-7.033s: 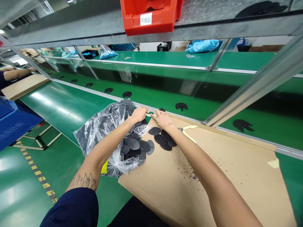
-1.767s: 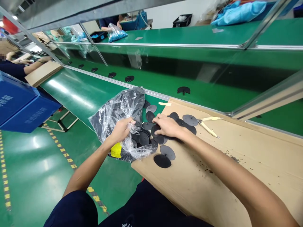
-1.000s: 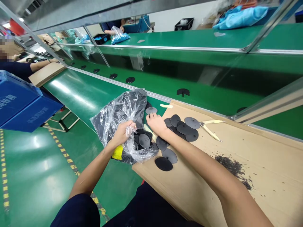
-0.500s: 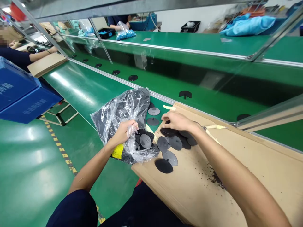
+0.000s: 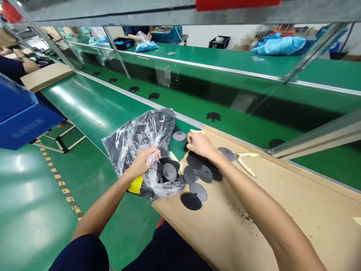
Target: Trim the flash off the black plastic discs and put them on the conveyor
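Note:
My left hand [image 5: 145,160] is closed round the gathered edge of a clear plastic bag [image 5: 132,131]. Several dark oval discs [image 5: 169,172] show at the bag's mouth, and a yellow label [image 5: 135,184] is on its lower side. My right hand [image 5: 199,144] is curled, its fingertips pressed on a black disc [image 5: 186,146] that is mostly covered by them. Under and in front of this hand lie more discs, overlapping on the cardboard [image 5: 222,241]. Two of them, one grey [image 5: 198,191] and one black [image 5: 191,201], sit nearest to me.
Cutting pliers [image 5: 244,162] with pale handles lie right of the discs. Dark crumbs [image 5: 242,214] are scattered on the cardboard. Behind a metal rail, black parts [image 5: 213,116] rest on the green belt [image 5: 180,107]. Blue crates [image 5: 25,116] stand left, near a co-worker's arm [image 5: 26,64].
My right hand has shifted a little left over the pile and its fingers have curled in tighter. The left hand keeps its hold on the bag. The view has tilted slightly upward.

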{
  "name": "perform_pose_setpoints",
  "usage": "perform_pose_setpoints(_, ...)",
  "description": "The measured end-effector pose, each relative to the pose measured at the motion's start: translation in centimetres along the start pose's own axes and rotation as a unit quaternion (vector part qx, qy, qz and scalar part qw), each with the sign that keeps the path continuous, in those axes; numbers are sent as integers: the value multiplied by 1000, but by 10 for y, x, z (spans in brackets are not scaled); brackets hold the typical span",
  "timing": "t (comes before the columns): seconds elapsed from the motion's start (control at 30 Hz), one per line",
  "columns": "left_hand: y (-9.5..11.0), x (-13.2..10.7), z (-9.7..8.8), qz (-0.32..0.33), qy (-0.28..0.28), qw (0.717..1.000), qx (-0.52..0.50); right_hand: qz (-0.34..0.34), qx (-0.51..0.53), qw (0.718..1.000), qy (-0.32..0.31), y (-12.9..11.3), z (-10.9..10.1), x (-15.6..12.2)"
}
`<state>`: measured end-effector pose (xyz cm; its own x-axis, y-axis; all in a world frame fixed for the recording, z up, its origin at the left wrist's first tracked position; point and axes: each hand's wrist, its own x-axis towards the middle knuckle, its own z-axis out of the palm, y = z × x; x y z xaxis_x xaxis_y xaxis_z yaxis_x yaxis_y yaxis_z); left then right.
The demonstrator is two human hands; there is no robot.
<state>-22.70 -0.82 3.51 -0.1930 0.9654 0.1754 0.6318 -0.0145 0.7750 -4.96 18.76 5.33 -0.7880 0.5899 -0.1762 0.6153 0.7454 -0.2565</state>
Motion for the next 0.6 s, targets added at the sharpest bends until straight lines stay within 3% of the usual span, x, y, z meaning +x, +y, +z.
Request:
perform_pose_setpoints(0.1,-2,1,-1,-1,0,1000,-9,2,-3,1000,18,19,-11,-3)
perform_pose_setpoints(0.2,-2,1,-1,-1,2,1000,-12,0,-4,999,37,24,-8,0)
perform_pose_setpoints(0.4,0,1,2,-3,7,1000,-4,2,-24,996,85,1,18,21)
perform_pose_setpoints(0.6,-3,1,4,-2,4,1000,2,-18,-48,996,79,-26,33,35)
